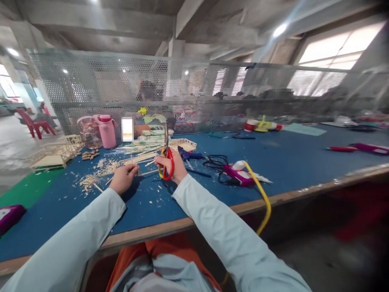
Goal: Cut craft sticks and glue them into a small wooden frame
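1. Red and yellow handles sat in my right hand [178,165], whose fingers were wrapped around the scissors [166,147]; the blades pointed upward, away from me.
2. My left hand [123,179] was pinched around a thin wooden stick [131,159], which stood up from the fingertips, just left of the scissors and apart from the blades.
3. Another stick [148,172] lay between my hands; I could not tell whether the left fingers touched it.
4. Beside my left hand was a scatter of wooden offcuts [91,180], and past both hands lay a pile of sticks [140,157].
5. Just right of my right hand, the blue glue gun [190,155], black cord [214,161] and purple power strip [238,176] crowded that side.
6. The table's wooden front edge [148,234] ran below my forearms, and a perforated screen [121,73] bounded the far side.
7. The widest room for moving was over the blue tabletop [285,164], between the power strip and the red pen [342,149].
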Tool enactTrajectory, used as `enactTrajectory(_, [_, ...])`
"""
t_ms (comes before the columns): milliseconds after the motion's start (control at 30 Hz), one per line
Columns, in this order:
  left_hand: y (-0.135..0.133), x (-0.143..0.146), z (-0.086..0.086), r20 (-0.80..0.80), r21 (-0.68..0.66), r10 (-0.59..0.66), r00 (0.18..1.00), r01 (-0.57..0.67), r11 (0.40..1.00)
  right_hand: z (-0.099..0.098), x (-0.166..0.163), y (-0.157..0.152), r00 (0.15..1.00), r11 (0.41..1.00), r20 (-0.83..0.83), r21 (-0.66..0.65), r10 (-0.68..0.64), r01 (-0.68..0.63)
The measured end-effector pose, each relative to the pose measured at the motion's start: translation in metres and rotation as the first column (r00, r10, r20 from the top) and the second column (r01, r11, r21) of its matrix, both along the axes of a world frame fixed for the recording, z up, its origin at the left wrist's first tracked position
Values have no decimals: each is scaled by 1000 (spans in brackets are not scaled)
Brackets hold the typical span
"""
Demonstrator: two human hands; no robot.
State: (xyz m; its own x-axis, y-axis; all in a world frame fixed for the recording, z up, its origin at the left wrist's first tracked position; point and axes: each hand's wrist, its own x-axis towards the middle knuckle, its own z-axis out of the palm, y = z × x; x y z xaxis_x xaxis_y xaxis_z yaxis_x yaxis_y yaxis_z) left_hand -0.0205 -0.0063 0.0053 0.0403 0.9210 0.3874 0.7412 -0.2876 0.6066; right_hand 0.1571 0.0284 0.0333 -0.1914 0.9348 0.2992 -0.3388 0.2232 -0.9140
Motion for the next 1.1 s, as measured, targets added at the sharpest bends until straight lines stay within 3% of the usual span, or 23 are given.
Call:
enactTrajectory(133, [1, -3, -4, -14, -130, -89, 996, 86, 988, -1, 2, 2, 1000, 1000, 19, 1, -9, 9])
enactTrajectory(200, [1, -4, -1, 51, -75, 8, 999, -4, 997, -1, 1, 1, 1000, 1000, 26, -6, 8, -7])
enactTrajectory(267, [-2, -3, 7, 169, 40, 162, 972, -171, 984, -2, -1, -2, 999, 999, 24, -11, 46, -46])
enactTrajectory(333, [-7, 2, 16, 330, 119, 185, 926, -235, 965, -2, -3, -6, 995, 995, 12, -7, 97, -97])
enactTrajectory(433, [-15, 18, 26, 526, 83, -71, 848, 32, 996, -1, -7, -11, 988, 989, -37, 27, 147, -146])
enactTrajectory(500, [-18, 31, 29, 586, 18, -152, 796, 175, 984, 0, -9, -14, 987, 989, -65, 51, 145, -142])
enactTrajectory(567, [-17, 41, 31, 617, 15, -194, 762, 236, 972, 2, -11, -15, 989, 991, -76, 61, 123, -119])
enactTrajectory(767, [-3, 47, 47, 728, 207, -333, 599, 271, 940, -1, -13, -24, 1000, 995, -10, 105, -3, 5])
enactTrajectory(900, [1, 42, 54, 783, 281, -377, 495, 259, 924, -10, -15, -33, 983, 974, 135, 173, 122, -145])
enactTrajectory(1100, [-4, 37, 50, 766, 322, -403, 502, 244, 915, -18, -20, -38, 939, 924, 271, 256, 212, -283])
